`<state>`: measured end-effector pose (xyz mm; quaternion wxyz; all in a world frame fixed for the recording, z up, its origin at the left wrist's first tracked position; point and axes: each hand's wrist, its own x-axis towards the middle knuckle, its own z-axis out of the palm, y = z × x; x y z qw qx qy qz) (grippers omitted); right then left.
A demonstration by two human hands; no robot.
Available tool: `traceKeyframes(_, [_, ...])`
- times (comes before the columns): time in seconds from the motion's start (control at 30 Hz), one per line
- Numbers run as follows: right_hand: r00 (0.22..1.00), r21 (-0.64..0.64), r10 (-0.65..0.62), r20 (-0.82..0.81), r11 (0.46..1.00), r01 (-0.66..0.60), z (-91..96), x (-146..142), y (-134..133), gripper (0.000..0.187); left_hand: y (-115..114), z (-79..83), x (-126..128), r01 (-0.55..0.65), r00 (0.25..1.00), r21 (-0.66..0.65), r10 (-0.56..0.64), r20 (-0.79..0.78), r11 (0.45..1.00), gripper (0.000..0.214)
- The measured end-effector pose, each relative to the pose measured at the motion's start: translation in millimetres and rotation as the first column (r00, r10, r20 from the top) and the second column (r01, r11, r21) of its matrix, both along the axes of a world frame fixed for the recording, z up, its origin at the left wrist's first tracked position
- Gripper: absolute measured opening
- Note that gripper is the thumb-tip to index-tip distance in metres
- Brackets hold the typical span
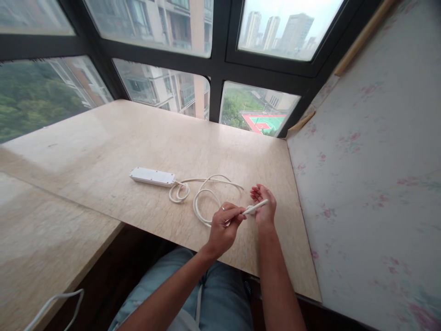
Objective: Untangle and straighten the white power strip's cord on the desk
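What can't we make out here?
Head view:
Hidden: underside of the white power strip, by its own body.
Hidden: part of the held cable, by the left hand.
Cut off: lower-left cable, by the bottom edge.
Covered: any contact with the right hand, by the held cable.

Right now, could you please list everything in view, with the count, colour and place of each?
Power strip: one, white, on ledge
Cord: apparently one, white, looped right of strip
Held piece: one, white, in left hand; type unclear
Second cord: one, white, lower left
Ledge: two slabs, beige, below window
Window: six panes, dark frame, behind ledge
Buildings: several, mixed colours, outside
Trees: many, green, outside
Court: one, red and green, outside
Wall: one, pale, pink flowers, right
Ring: one, silvery, on left hand
Jeans: one pair, light blue, below
Left hand: one, fingers pinching held piece
Right hand: one, palm up, beside held piece
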<state>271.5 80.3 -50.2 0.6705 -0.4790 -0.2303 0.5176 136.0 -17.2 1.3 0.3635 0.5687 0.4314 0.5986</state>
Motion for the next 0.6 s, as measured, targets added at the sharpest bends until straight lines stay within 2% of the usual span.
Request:
traceKeyframes(0.1, [0.995,0.079,-0.087,0.050,0.993,0.083,0.8,3.5,1.0,0.032,13.0,-5.4,12.6,-0.034,0.999,-0.022,0.034,0.004,0.999,0.021])
traceKeyframes(0.27, [0.997,0.092,0.002,0.073,0.996,-0.009,0.8,2.6,3.1,0.049,35.1,-13.8,35.0,-0.054,0.998,-0.021,0.055,0.032,0.998,0.021])
traceKeyframes(0.37, [0.996,0.127,0.006,0.093,0.992,-0.018,-1.0,1.9,2.6,0.046,46.4,-15.5,46.4,-0.070,0.997,-0.011,0.070,0.028,0.997,0.020])
traceKeyframes(0.5, [0.994,0.069,-0.013,0.105,0.998,0.006,-6.3,10.8,1.9,0.037,46.8,-11.9,46.8,0.055,0.988,0.004,-0.054,-0.145,0.998,0.020])
traceKeyframes(0.6, [0.997,0.061,-0.060,-0.047,0.996,0.063,-12.9,21.8,5.3,0.032,37.1,-9.6,27.6,0.076,0.958,0.053,-0.058,-0.281,0.996,0.028])
